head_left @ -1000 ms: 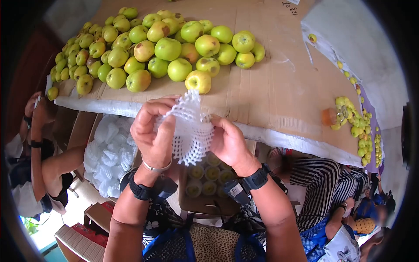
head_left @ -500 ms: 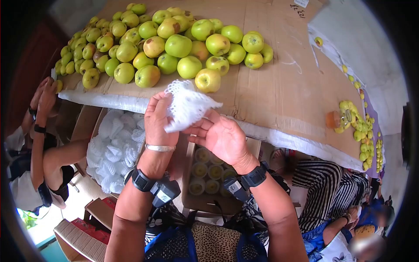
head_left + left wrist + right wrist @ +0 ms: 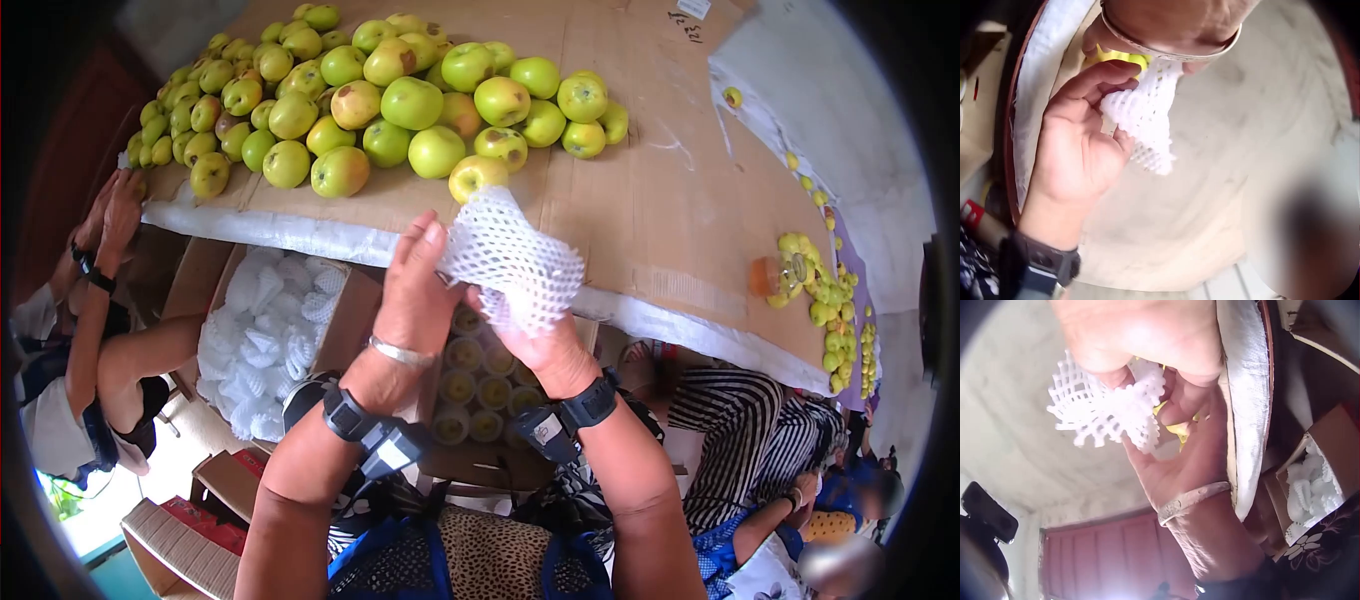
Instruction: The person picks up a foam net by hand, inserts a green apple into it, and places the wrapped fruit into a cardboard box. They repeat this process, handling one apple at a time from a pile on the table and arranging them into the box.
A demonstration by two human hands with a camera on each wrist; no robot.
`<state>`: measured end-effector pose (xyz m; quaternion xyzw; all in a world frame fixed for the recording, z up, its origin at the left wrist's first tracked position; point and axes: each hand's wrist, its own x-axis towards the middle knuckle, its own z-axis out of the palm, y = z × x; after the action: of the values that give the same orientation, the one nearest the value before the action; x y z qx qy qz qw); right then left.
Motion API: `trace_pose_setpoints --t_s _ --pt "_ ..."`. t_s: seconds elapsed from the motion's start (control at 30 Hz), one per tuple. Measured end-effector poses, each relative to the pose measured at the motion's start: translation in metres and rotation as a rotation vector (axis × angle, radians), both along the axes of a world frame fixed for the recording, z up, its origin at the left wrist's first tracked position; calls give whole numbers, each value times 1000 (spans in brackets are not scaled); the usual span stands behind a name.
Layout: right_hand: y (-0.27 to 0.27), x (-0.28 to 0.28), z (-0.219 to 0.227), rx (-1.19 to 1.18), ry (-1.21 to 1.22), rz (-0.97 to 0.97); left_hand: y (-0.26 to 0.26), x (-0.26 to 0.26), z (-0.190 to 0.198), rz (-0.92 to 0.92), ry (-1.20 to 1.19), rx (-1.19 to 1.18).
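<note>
A white foam fruit net (image 3: pixel 515 255) stands up between the two hands, above the table's front edge. My right hand (image 3: pixel 545 345) pinches it between thumb and curled fingers; the net hides most of those fingers in the head view. In the left wrist view the right thumb (image 3: pixel 1124 142) lies against the net's side. My left hand (image 3: pixel 415 295), with a bangle on its wrist, is held close beside the net, its fingers extended upward and touching the net's edge. Just behind the net sits a yellow-green apple (image 3: pixel 477 178), partly covered by the net's tip.
Many green apples (image 3: pixel 410 103) are heaped on the cardboard-covered table (image 3: pixel 650 200). Below its padded edge are a box of white foam nets (image 3: pixel 255 345) and a box of wrapped fruit (image 3: pixel 490 395). A jar (image 3: pixel 775 275) stands at right. Other people sit at both sides.
The net has swung from the left hand over to the right hand, and its mesh now stands spread open. The left fingers have straightened beside it.
</note>
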<state>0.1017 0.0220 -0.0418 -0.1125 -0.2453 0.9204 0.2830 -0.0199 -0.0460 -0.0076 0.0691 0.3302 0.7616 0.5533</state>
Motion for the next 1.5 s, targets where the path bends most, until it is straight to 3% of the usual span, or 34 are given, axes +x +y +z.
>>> trace_pose_setpoints --t_s 0.03,0.13,0.17,0.23,0.33,0.4,0.57,0.67,0.73,0.8,0.87,0.9,0.97,1.03,1.13,1.17,1.3,1.43,1.5 --pt "0 2 3 -95 66 -21 1 6 -8 -46 23 37" --pt "1 -2 20 -32 24 4 -1 14 -6 -218 87 92" --pt "1 2 1 -101 -2 3 -2 16 -7 -233 157 126" --pt "-6 4 5 152 -91 -106 -5 23 0 -279 363 178" --pt "-1 5 5 -98 50 -26 -4 36 -1 -150 497 143" --pt "-2 4 13 -141 32 7 0 29 4 -140 350 66" --pt "-6 4 4 -231 11 32 -1 30 -4 -132 836 131" --pt "-3 4 11 -153 -32 64 -2 23 1 -183 783 2" --pt "-7 -2 21 -42 -233 -21 -2 22 4 -96 667 15" --pt "-10 -6 25 -92 -221 -62 1 17 7 116 544 84" --pt "-5 0 15 -121 -158 11 0 -10 6 174 268 75" --pt "-5 -1 19 -84 -176 -64 0 -37 -9 140 138 236" --pt "0 -1 21 115 -306 -198 -2 -72 -20 219 11 286" --pt "11 -5 17 432 -506 -310 -3 -82 -6 354 29 116" --pt "24 -15 23 1497 -846 -665 -2 -77 -3 349 -48 46" --pt "26 -17 20 1521 -859 -539 -4 -73 1 340 -91 28" --pt "31 -29 11 1744 -1045 -416 -1 -70 5 320 -125 35" --pt "35 -30 16 1787 -1107 -500 1 -72 -2 323 -162 -13" --pt "41 -21 17 1771 -1149 -545 1 -75 -8 354 -52 -5"
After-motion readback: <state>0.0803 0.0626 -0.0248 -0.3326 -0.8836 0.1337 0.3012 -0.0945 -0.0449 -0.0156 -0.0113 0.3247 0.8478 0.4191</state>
